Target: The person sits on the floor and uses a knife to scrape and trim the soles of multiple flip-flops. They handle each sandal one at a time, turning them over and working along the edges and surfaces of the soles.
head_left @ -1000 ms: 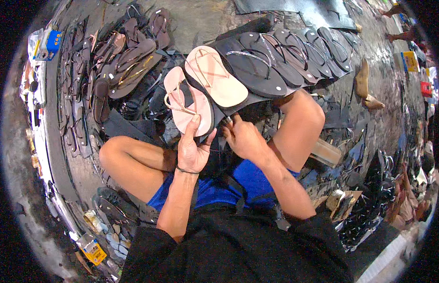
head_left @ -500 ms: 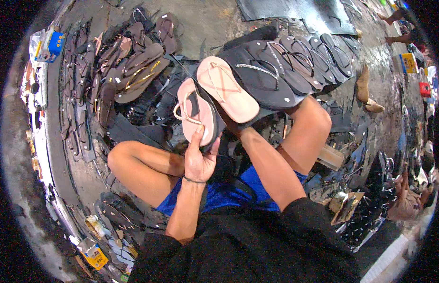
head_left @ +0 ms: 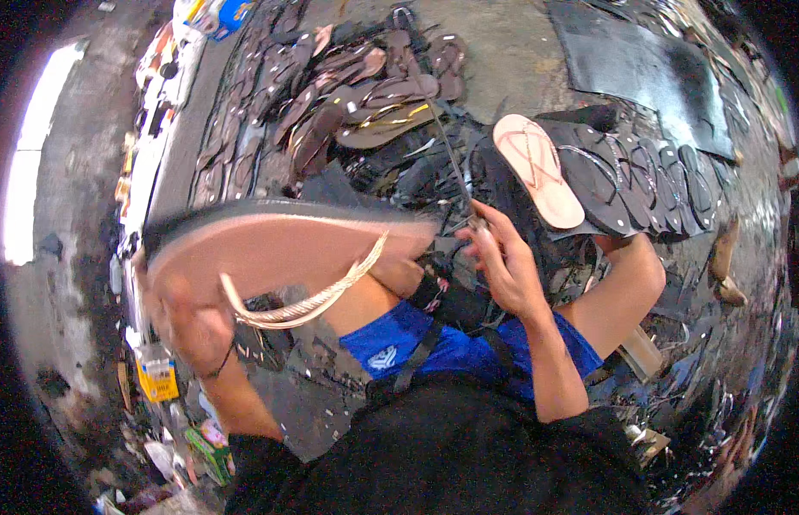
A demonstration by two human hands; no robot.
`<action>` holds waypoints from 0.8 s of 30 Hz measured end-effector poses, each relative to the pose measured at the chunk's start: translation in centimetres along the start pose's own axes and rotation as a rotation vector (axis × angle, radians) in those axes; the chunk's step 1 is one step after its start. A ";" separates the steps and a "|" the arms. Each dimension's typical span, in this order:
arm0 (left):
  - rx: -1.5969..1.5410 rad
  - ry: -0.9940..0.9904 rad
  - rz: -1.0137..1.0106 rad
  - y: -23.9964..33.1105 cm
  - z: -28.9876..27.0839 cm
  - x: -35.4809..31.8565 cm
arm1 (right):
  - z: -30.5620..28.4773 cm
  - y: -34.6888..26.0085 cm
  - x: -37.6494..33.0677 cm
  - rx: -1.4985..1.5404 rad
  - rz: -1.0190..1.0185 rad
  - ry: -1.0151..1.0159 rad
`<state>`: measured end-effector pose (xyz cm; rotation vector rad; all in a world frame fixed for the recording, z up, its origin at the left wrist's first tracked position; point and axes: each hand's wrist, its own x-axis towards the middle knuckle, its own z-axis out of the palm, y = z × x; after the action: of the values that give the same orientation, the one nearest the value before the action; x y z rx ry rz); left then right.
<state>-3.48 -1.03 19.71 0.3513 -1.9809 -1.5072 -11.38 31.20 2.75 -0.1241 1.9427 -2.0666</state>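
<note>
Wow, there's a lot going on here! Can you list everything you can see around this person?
Pink sandal: one, pink with a pale braided strap, lifted at the left, blurred.
Second pink sandal: one, pink, lying on the dark row ahead.
Dark sandals: a row, black, overlapping at upper right.
Brown sandals: many, brown, spread on the floor at top.
Dark sheet: one, black, floor at top right.
Thin tool: one, dark, in the right grip.
Yellow box: one, lower left.
Shorts: blue, on the lap.
Left hand: holding the lifted sandal.
Right hand: holding the tool.
</note>
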 end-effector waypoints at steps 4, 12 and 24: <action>-0.167 0.043 -0.316 -3.5 3.1 -1.9 | -0.9 0.1 -7.6 -0.244 -0.047 0.048; -0.345 -0.089 -0.779 -6.3 5.3 -6.8 | -0.5 -0.3 -16.2 -0.314 -0.035 -0.140; -0.083 -0.445 -0.608 -6.0 6.5 -7.5 | -0.6 -5.1 -10.1 -0.540 -0.234 -0.065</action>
<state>-2.60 6.25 10.72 0.6759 -2.2590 -2.1945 -2.77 34.77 9.18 -0.5488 2.4907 -1.5764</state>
